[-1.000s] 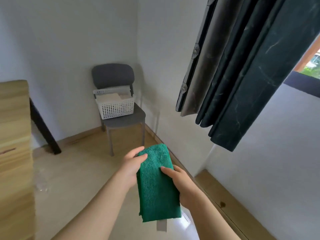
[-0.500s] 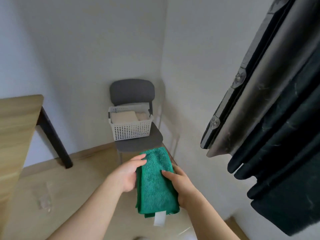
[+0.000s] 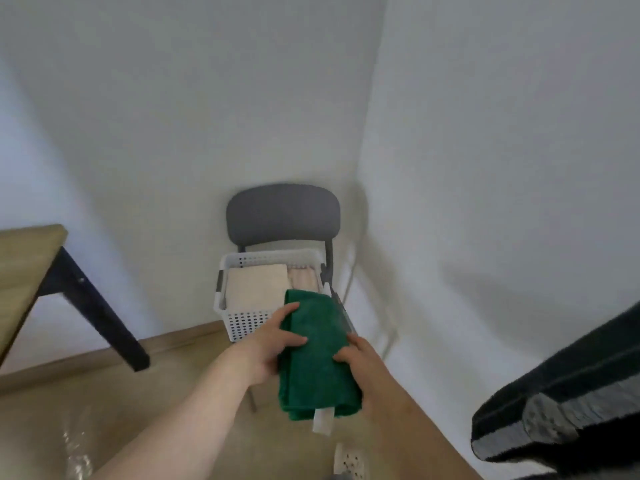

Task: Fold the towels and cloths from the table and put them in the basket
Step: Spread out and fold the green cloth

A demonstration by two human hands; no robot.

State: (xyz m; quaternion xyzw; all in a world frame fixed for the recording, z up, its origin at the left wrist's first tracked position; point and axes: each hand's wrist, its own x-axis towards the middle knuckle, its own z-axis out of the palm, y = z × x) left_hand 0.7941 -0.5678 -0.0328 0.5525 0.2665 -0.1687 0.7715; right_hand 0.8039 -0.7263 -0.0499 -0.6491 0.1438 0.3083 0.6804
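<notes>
Folded green towel [image 3: 317,362] carried just before the basket [image 3: 244,322]
Its long edges were clasped by the left hand [image 3: 273,344] and right hand [image 3: 360,363], fingers curled round; soft, light and limp, it was judged best supported there. The basket, part filled, was set on a grey chair [image 3: 282,213] in a white-walled corner [image 3: 367,133], a wooden table [image 3: 24,258] to the left

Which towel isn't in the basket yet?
The green towel: the left hand and right hand hold it, while the cream towel and pinkish cloth lie in the basket.
</notes>
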